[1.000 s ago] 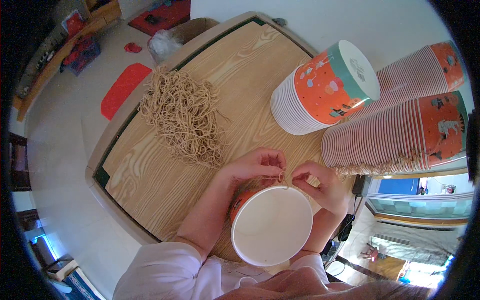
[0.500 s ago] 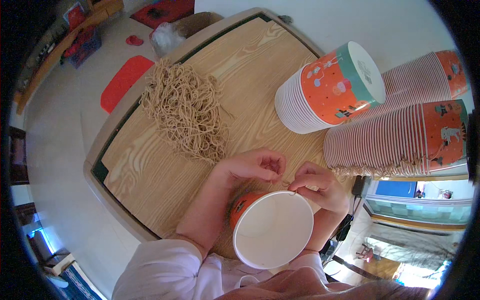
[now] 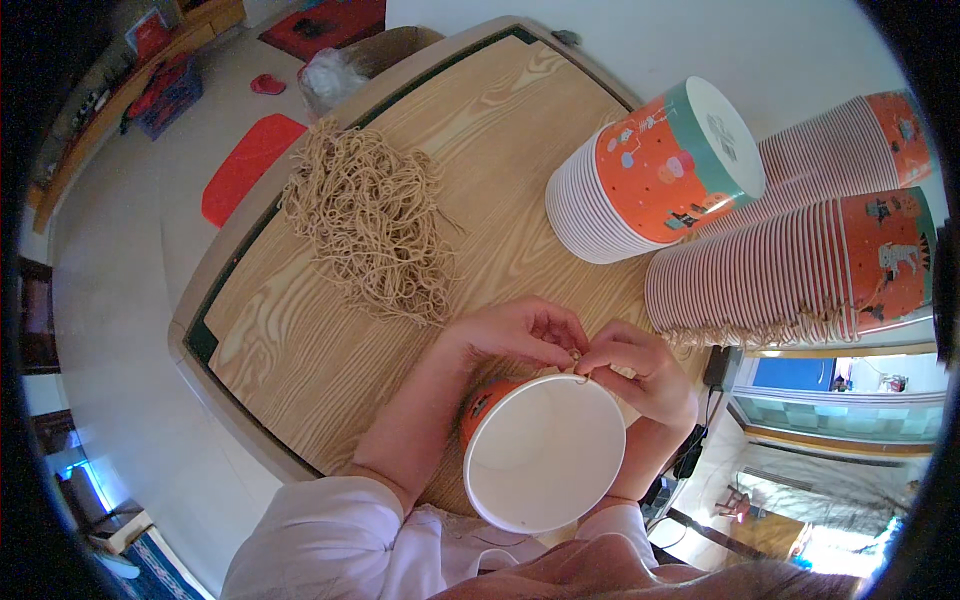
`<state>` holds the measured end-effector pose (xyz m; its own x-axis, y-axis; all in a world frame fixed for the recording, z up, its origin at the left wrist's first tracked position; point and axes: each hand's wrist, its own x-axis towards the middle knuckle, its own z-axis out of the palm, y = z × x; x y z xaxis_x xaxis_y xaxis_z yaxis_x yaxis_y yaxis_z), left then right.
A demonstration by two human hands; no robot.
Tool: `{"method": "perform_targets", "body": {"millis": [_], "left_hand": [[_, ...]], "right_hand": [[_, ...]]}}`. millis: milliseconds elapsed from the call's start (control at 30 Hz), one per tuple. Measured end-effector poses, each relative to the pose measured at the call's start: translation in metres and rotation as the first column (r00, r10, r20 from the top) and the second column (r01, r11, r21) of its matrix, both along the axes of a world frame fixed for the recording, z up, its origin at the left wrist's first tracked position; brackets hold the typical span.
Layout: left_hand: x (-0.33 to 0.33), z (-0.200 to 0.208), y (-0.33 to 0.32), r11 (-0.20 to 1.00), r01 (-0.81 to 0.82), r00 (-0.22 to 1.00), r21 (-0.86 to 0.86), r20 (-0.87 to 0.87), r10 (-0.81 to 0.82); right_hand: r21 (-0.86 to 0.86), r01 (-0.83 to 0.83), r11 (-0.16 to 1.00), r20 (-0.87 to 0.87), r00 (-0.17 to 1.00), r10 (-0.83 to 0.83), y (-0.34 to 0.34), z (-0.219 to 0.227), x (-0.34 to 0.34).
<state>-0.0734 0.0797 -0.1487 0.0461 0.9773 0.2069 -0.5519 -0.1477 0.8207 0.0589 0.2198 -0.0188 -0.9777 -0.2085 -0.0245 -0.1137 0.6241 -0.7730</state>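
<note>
An orange paper bucket (image 3: pixel 545 455) with a white inside and rolled white rim leans with its mouth toward me, close to my body. At its far rim, a short piece of tan twine (image 3: pixel 576 362) passes by the edge. My left hand (image 3: pixel 522 332) pinches the twine just beyond the rim, fingers curled. Beside it, my right hand (image 3: pixel 640 372) also pinches the twine, its fingertips against the rim. The hands almost touch; the twine's ends are hidden in the fingers. A loose heap of tan twine (image 3: pixel 370 220) lies on the table left of my hands.
At the right stand nested stacks of matching paper buckets: an upside-down stack (image 3: pixel 655 170), and a long stack lying toward the right edge (image 3: pixel 760 270) with twine ends along its rims. The wooden table (image 3: pixel 480 150) has a raised edge. A red stool (image 3: pixel 250 165) stands beyond it.
My left hand has moved right and closed in on the twine at the rim, meeting my right fingertips. The bucket has shifted very slightly.
</note>
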Motion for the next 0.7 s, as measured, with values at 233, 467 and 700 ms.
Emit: {"method": "perform_targets", "body": {"millis": [233,467,700], "left_hand": [[-0.003,-0.016,0.002,0.999,0.018,0.999,-0.039,-0.036,-0.019],[-0.008,-0.005,-0.009,0.997,-0.035,0.999,-0.069,0.012,0.035],[-0.005,-0.010,-0.005,0.996,-0.061,0.997,-0.066,-0.056,0.057]], "right_hand": [[0.022,0.045,0.999,0.019,0.999,-0.045,-0.004,0.003,-0.001],[0.021,0.037,0.999,0.014,0.999,-0.037,-0.002,-0.001,0.000],[0.037,0.008,0.999,-0.004,1.000,-0.008,0.001,0.000,0.003]]}}
